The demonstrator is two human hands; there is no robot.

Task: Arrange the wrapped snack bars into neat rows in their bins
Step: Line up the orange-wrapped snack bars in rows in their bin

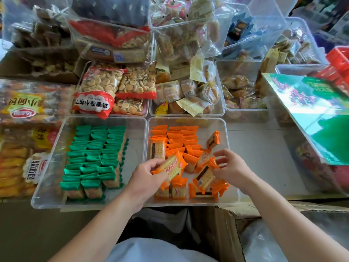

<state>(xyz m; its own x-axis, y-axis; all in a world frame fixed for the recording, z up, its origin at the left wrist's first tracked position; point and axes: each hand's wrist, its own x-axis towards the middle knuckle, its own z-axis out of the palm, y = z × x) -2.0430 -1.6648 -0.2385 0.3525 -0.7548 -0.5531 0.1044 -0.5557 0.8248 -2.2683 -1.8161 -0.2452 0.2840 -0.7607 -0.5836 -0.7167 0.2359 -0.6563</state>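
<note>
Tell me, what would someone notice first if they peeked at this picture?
Probably the bright orange snack bars, partly jumbled in the right bin, where the left hand grips an orange bar and the right hand pinches a second orange bar. Beside it, green snack bars stand in tidy rows in the left bin. Behind sits a red-and-white bag of round biscuits.

Bare forearms (105,224), perhaps a white shirt (154,250)

Orange wrappers (175,137) are seen in 1 clear bin (231,157); green wrappers (94,154) fill the clear neighbour bin (47,167). Red-and-white print marks the biscuit bag (94,91).
</note>
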